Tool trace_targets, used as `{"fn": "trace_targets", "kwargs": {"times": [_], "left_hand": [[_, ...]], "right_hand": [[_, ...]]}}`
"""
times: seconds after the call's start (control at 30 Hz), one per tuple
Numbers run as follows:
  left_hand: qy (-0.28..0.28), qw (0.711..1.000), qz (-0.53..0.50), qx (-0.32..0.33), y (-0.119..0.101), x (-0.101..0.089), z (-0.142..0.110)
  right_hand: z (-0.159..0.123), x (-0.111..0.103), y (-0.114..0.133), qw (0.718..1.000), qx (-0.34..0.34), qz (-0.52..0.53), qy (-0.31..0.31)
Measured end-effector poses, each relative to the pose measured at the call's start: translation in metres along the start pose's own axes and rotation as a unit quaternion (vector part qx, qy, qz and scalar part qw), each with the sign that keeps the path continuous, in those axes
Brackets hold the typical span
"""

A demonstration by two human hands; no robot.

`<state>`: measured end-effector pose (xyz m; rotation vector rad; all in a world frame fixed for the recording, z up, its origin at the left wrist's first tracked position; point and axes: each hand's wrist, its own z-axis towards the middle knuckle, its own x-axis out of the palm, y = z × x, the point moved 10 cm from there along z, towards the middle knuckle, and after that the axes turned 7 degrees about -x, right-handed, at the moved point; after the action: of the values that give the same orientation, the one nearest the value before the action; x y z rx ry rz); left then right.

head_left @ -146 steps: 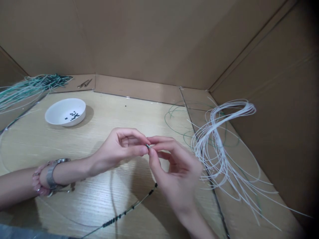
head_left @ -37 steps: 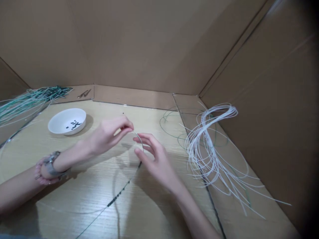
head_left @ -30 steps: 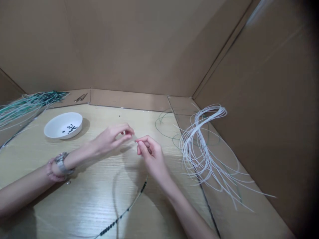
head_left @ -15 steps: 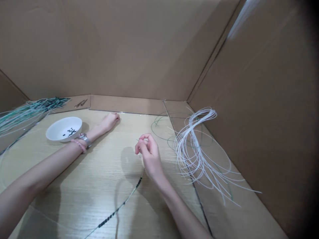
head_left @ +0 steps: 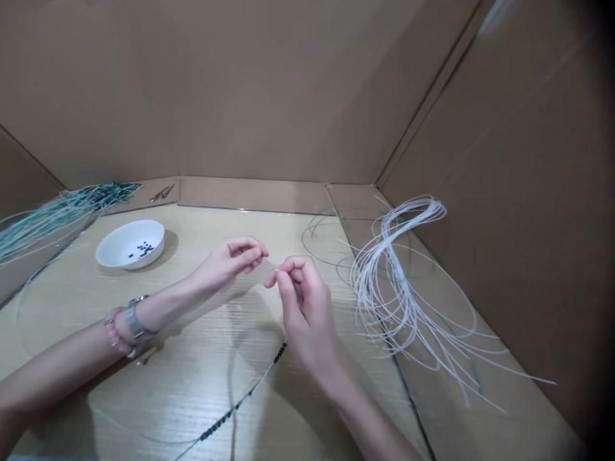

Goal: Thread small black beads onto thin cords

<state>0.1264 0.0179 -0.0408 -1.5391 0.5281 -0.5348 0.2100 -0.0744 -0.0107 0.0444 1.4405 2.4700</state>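
Cord (head_left: 261, 380), carrying dark beads (head_left: 218, 424), is running down-left from your right hand (head_left: 310, 314), which is pinching it. Your left hand (head_left: 230, 261) is hovering just beside, fingertips together; can't tell if they're gripping anything.

Bowl (head_left: 113, 255) left on table (head_left: 206, 358), beads (head_left: 145, 248) inside, cord bundle (head_left: 391, 282) right.

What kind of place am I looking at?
Probably a small craft workstation: cardboard walls enclose a wooden tabletop, with a white bowl of tiny dark beads and a bundle of white cords.
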Motion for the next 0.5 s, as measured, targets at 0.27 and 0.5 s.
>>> {"fn": "trace_targets", "kwargs": {"times": [0.27,0.5], "left_hand": [[0.074,0.958,-0.248,-0.127,0.008,0.035,-0.035],[0.088,0.946,-0.281,-0.134,0.005,0.037,-0.041]], "right_hand": [[-0.003,-0.009,0.011,0.997,-0.026,-0.065,-0.03],[-0.005,-0.002,0.018,0.999,-0.034,-0.032,-0.007]]}}
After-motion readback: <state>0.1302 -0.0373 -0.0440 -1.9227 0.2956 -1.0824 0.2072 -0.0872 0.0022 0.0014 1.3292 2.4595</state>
